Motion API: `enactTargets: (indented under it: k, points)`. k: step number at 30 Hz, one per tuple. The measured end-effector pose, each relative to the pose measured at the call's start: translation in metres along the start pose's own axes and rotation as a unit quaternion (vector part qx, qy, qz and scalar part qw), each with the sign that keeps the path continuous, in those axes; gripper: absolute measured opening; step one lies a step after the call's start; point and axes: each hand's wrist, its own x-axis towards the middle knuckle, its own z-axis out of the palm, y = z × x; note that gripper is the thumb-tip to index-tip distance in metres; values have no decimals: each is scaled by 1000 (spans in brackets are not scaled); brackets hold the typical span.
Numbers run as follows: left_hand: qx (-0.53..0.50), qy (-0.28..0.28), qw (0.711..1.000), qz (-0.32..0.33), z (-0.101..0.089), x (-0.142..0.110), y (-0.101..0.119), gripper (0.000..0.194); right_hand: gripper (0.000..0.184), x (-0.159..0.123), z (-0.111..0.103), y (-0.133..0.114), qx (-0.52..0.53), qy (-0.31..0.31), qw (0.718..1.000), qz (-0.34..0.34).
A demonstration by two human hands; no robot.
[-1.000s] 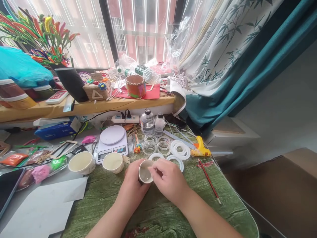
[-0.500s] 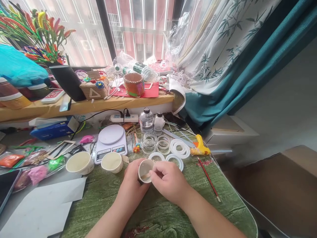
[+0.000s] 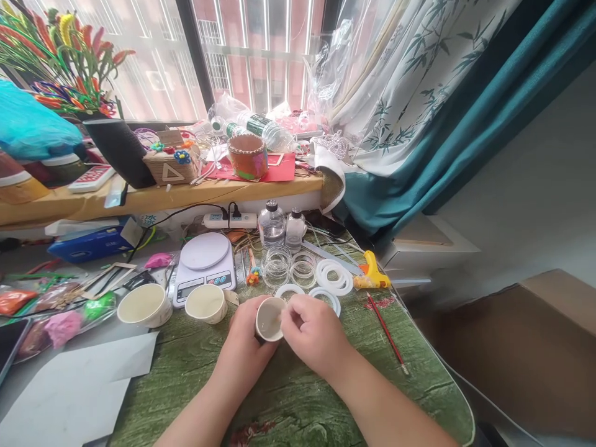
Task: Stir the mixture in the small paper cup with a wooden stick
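Observation:
My left hand (image 3: 245,332) wraps round a small paper cup (image 3: 264,330), tilted so that its mouth faces me. Some clear liquid seems to lie inside. At the cup's right rim my right hand (image 3: 313,332) pinches a thin wooden stick whose end reaches into the cup; the fingers hide most of it. Left of the hands stand two more paper cups, a nearer one (image 3: 205,304) and a wider one (image 3: 145,306). White silicone ring molds (image 3: 334,277) and clear rings (image 3: 276,267) lie just beyond my hands.
A kitchen scale (image 3: 205,261) stands behind the cups, and two clear bottles (image 3: 272,225) with black caps stand near the power strip (image 3: 230,221). To the right are a yellow glue gun (image 3: 374,273) and a red pencil (image 3: 387,333). White paper (image 3: 79,388) lies at the left.
My right hand has shifted slightly against the cup, and the stick, visible inside it before, is now mostly hidden. The whole view has moved a little, so everything sits further left.

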Motion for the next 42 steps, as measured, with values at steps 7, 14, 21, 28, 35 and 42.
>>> enactTargets:
  k: [7,14,21,28,35,42]
  points:
    - [-8,-9,1000,-2,0,0,2,41,26,0,-1,1,13,9,1000,11]
    - [-15,-17,1000,1,0,-1,1,42,27,-1,-1,1,1,-2,1000,-11]
    - [-26,-23,999,-12,1,-1,0,44,25,1,-2,4,13,8,1000,-8]
    - [-32,-28,999,-8,1,0,1,45,24,1,0,6,43,17,999,28]
    - [-19,-25,999,-9,1,-1,1,48,22,1,0,8,76,22,996,38]
    - [-21,-27,999,-16,1,-1,1,53,24,3,-3,7,57,8,998,13]
